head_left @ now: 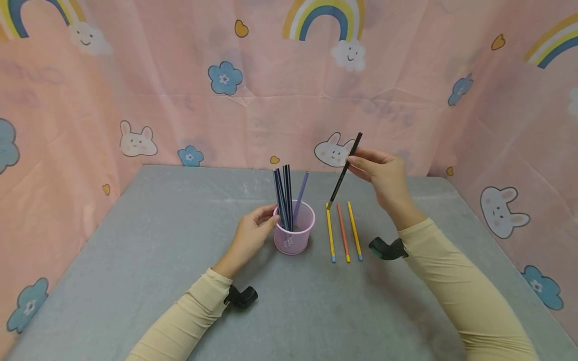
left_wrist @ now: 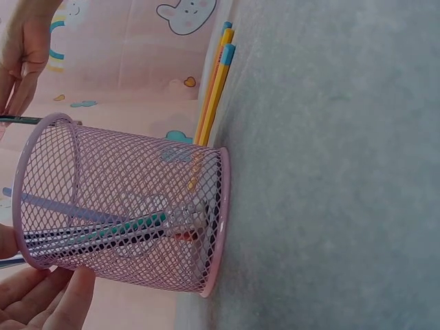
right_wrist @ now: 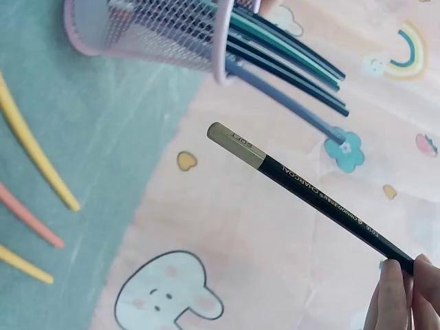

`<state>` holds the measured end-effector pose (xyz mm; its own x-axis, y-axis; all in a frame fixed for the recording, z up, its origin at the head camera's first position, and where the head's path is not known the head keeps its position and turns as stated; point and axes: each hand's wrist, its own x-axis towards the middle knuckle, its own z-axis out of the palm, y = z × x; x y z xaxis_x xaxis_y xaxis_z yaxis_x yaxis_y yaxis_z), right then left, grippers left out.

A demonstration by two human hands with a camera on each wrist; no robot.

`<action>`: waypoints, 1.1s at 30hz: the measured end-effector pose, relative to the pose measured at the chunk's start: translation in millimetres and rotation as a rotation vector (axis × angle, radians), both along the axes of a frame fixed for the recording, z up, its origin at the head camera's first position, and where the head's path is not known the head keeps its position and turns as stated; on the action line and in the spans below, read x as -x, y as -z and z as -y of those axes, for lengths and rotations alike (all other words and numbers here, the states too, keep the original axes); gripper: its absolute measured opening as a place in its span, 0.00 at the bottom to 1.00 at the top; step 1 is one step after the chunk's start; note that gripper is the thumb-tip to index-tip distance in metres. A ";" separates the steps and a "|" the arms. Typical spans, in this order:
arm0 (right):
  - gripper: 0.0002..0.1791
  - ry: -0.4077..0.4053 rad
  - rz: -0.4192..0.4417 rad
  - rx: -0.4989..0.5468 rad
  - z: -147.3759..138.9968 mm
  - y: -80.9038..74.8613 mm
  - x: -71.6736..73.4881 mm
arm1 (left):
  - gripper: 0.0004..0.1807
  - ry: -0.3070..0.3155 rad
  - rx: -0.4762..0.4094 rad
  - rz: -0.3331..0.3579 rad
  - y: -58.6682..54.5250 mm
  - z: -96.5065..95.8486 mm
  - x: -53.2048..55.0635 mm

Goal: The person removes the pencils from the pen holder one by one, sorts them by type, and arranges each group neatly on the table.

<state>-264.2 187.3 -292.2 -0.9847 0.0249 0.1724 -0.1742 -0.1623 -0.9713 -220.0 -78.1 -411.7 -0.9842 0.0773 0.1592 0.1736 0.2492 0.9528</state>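
My right hand (head_left: 381, 173) pinches a black charcoal pencil (head_left: 346, 168) near its upper end, tilted in the air right of the cup. Its gold end (right_wrist: 237, 144), printed SOFT, points down toward the table. At the left, my left hand (head_left: 253, 230) grips the rim of a pink mesh pencil cup (head_left: 292, 244), thumb and fingers on the rim. Inside the cup stand several dark pencils (head_left: 283, 195) and a purple pencil (head_left: 301, 193) leaning right. Seen from the left wrist, the mesh (left_wrist: 124, 179) shows their lower ends through it.
To the right of the cup, a yellow pencil (head_left: 331, 235), an orange pencil (head_left: 343, 233) and another yellow pencil (head_left: 354, 231) lie side by side on the grey table (head_left: 180, 250). A pink patterned cloth (head_left: 271, 115) hangs behind the table and along its sides.
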 end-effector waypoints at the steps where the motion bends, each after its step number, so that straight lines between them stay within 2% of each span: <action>1: 0.08 -0.002 0.002 -0.007 -2.4 0.4 -0.1 | 0.20 0.000 0.000 0.000 -0.2 0.0 -0.1; 14: 0.09 0.028 0.062 -0.152 -29.0 17.2 -1.5 | 0.19 0.004 -0.011 0.000 -0.1 0.1 0.5; 22: 0.09 0.055 0.100 -0.265 -48.0 30.9 2.6 | 0.19 0.006 0.006 -0.013 1.9 0.1 1.9; 24: 0.11 0.061 0.115 -0.310 -52.1 34.1 4.2 | 0.20 0.005 0.008 -0.013 1.8 0.2 1.9; 29: 0.26 0.084 0.176 -0.442 -60.6 42.2 8.3 | 0.20 0.003 0.010 0.000 1.4 0.0 1.4; 33: 0.26 0.084 0.222 -0.510 -65.3 46.0 10.0 | 0.20 0.000 0.006 0.003 0.9 0.2 1.3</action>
<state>-274.2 252.6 -338.2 -0.9970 0.0726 -0.0286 0.0518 0.3426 -0.9380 -221.3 -78.3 -412.7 -0.9847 0.0784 0.1555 0.1706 0.2548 0.9518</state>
